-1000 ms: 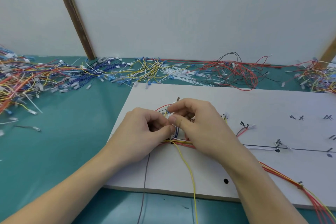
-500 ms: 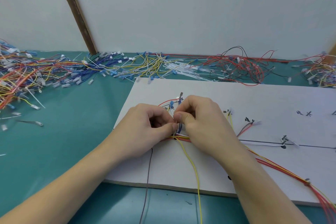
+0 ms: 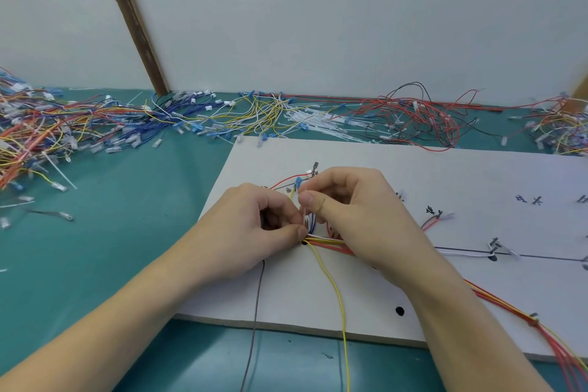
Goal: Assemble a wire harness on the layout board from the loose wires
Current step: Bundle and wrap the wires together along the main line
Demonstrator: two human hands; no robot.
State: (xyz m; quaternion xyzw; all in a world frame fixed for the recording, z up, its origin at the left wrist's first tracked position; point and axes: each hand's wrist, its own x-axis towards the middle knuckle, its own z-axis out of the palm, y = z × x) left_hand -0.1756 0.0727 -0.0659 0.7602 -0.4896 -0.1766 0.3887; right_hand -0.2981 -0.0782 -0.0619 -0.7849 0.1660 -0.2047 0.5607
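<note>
the white layout board point(image 3: 413, 169) lies flat on a teal table point(image 3: 127, 232), its near edge running across the lower part of the view. behind the board, along the foot of a pale wall point(image 3: 318, 25), loose wires point(image 3: 79, 124) lie in tangled heaps: blue, yellow, orange and white at the left, a spread of white cable ties point(image 3: 318, 124) in the middle, red and black loops point(image 3: 423, 118) at the right. a brown wooden strut point(image 3: 133, 22) leans up the wall.

both hands meet over the left part of the board. the left hand point(image 3: 254, 232) has its fingers curled, thumb and forefinger pinching the wire bundle point(image 3: 321, 240) where red, yellow and white strands cross. the right hand point(image 3: 356, 216) is curled too, thumb tip pressed against the forefinger on what looks like a thin pale strand, too small to name. the hands cover the junction itself, so how the wires are fastened there cannot be seen.

a yellow wire point(image 3: 337, 296) and a grey wire point(image 3: 257, 296) hang off the near edge and run out of view at the bottom. the bundle goes under the right forearm and reappears as red and yellow strands point(image 3: 541, 328) cut off at the lower right corner. black marks point(image 3: 528, 199) on the board are too blurred to read.
</note>
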